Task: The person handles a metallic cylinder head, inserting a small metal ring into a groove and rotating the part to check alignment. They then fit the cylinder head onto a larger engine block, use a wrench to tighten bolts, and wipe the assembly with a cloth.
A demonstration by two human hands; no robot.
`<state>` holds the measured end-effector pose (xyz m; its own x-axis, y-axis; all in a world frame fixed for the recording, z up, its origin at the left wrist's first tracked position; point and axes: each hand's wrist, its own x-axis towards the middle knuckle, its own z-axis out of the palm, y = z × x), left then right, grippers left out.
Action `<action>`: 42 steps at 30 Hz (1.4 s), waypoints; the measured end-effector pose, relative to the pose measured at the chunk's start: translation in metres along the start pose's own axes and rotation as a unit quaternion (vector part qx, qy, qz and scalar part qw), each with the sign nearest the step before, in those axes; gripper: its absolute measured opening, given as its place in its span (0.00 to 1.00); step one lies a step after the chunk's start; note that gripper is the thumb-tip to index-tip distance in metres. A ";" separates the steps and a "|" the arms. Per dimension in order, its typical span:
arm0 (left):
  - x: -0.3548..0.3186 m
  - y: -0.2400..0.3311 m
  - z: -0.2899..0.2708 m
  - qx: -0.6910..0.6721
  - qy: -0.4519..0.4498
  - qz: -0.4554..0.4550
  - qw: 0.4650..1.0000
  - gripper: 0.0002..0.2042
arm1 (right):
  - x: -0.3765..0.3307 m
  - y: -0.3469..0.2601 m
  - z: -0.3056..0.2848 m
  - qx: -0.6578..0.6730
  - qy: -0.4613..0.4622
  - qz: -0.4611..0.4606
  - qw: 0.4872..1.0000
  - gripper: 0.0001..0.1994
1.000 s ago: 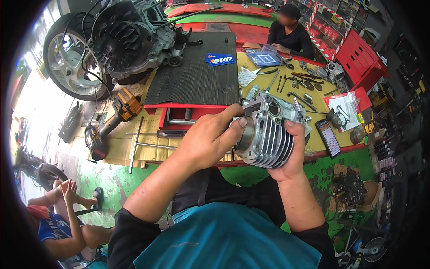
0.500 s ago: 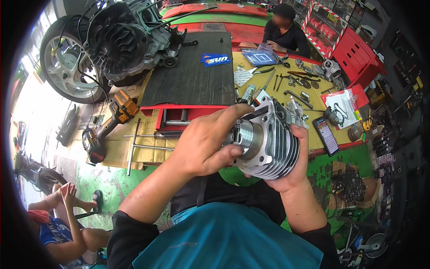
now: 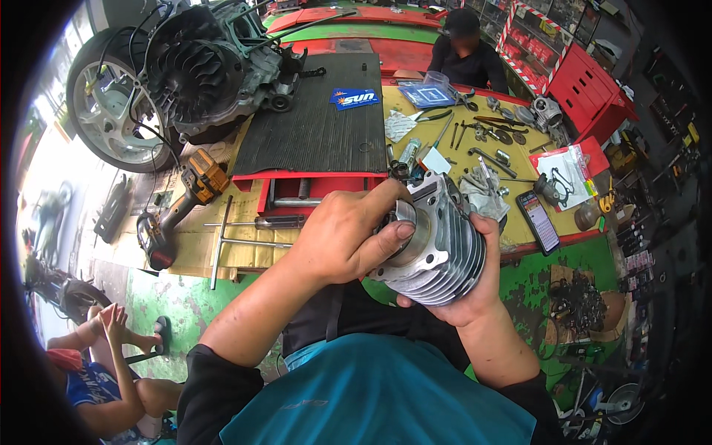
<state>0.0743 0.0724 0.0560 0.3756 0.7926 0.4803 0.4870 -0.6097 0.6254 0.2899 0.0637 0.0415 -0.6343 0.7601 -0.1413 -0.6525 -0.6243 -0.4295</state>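
Note:
In front of my chest I hold a finned metal engine cylinder (image 3: 445, 276), tipped so that its open end faces left. My right hand (image 3: 480, 285) supports it from the right and below, fingers wrapped around the fins. A shiny piston (image 3: 405, 213) sits at the bore's mouth, partly inside it. My left hand (image 3: 343, 233) grips the piston between thumb and fingers. The far side of the piston and most of the left fingertips are hidden.
Ahead is a workbench with a black ribbed mat (image 3: 319, 141), an engine with a fan (image 3: 194, 78), a cordless driver (image 3: 194, 189), a T-handle wrench (image 3: 222, 241), a phone (image 3: 538, 222) and gasket packs (image 3: 567, 178). One person (image 3: 469, 59) sits across; another (image 3: 111, 378) sits lower left.
Cylinder and right hand have shifted slightly left and down. My left thumb has moved right along the piston, which shows less outside the bore. The person across has lowered their head.

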 end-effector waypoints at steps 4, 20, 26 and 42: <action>0.000 0.001 -0.001 -0.013 -0.004 0.000 1.000 0.24 | 0.001 0.001 0.000 -0.012 -0.003 -0.004 1.000 0.35; -0.001 -0.001 0.003 -0.025 0.014 0.007 1.000 0.29 | 0.001 0.007 0.001 -0.008 0.011 -0.031 0.999 0.36; -0.005 0.004 0.001 0.003 0.022 0.014 1.000 0.38 | -0.001 0.006 0.000 -0.023 0.018 -0.045 0.999 0.36; -0.022 -0.006 -0.011 -0.129 0.084 0.089 0.984 0.27 | -0.003 0.000 -0.021 -0.048 -0.002 -0.035 0.998 0.38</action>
<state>0.0544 0.0584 0.0484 0.2913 0.6748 0.6781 0.2007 -0.7362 0.6463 0.3011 0.0651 0.0229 -0.5901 0.8005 -0.1049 -0.6530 -0.5496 -0.5211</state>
